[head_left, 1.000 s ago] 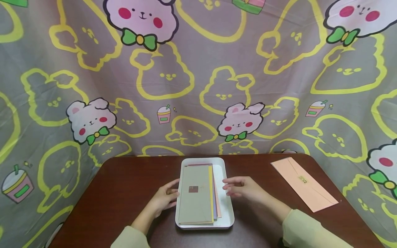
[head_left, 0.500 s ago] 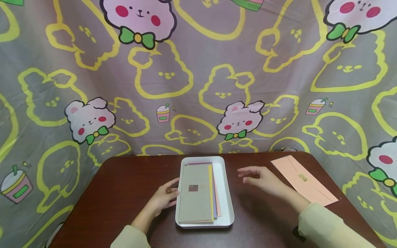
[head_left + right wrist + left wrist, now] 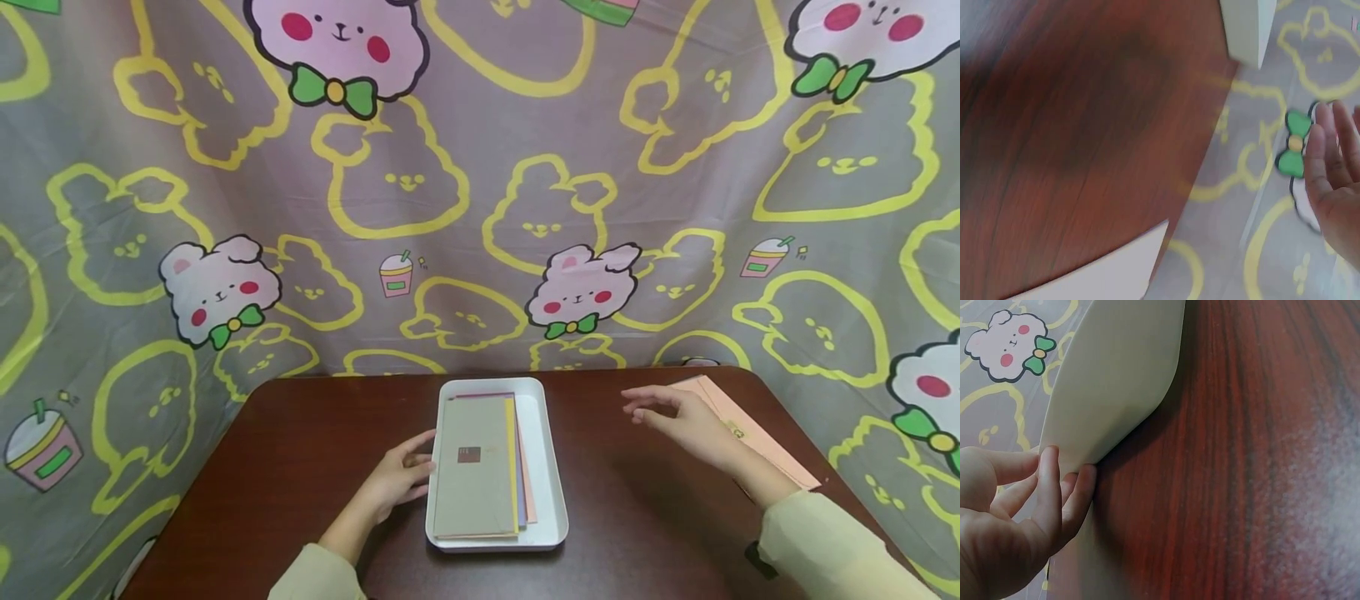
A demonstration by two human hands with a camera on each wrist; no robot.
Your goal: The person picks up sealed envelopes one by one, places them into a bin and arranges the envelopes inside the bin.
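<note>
A white tray [image 3: 553, 500] lies on the table with a stack of long envelopes inside. The topmost is a grey-green envelope [image 3: 480, 500] with a dark square print; yellow, purple and pink edges show beneath it. My left hand [image 3: 393, 479] rests its fingertips against the tray's left side; in the left wrist view, fingers [image 3: 1054, 487] touch the outer wall [image 3: 1116, 387]. To the right, my right hand [image 3: 686, 421] hovers over the table, fingers loosely extended, holding nothing. Partly behind that hand and forearm lies a pink envelope [image 3: 768, 446] with a gold seal.
The dark brown table [image 3: 330, 433] has rounded far corners. A patterned cloth [image 3: 480, 200] with bunny and cup drawings hangs behind it and along both sides.
My right hand has moved away from the tray's right side, rightward toward the pink envelope. The left hand and tray stay in place.
</note>
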